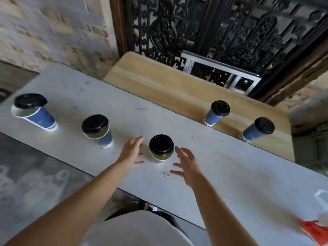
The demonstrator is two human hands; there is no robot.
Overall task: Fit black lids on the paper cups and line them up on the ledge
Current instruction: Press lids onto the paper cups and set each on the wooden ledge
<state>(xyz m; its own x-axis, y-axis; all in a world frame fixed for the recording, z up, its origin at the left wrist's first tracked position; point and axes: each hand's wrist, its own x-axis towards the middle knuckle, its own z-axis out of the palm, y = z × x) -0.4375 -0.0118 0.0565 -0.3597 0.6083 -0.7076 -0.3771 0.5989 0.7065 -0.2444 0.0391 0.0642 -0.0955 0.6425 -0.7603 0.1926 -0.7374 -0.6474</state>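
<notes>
A blue paper cup with a black lid (pixel 161 148) stands on the grey table (pixel 239 174) right in front of me. My left hand (pixel 132 153) is open just left of it and my right hand (pixel 188 164) is open just right of it; neither touches the cup. Further left stand a second lidded cup (pixel 97 129) and a third cup (pixel 33 110) whose black lid sits crooked and half off the rim. Two lidded cups (pixel 217 112) (pixel 259 129) stand on the wooden ledge (pixel 168 89) behind the table.
A small bit of debris (pixel 166 174) lies on the table near my right hand. Something red (pixel 315 229) and a white object (pixel 322 197) sit at the table's right end. An ornate black iron grille (pixel 230 32) rises behind the ledge, a brick wall (pixel 44 29) at the left.
</notes>
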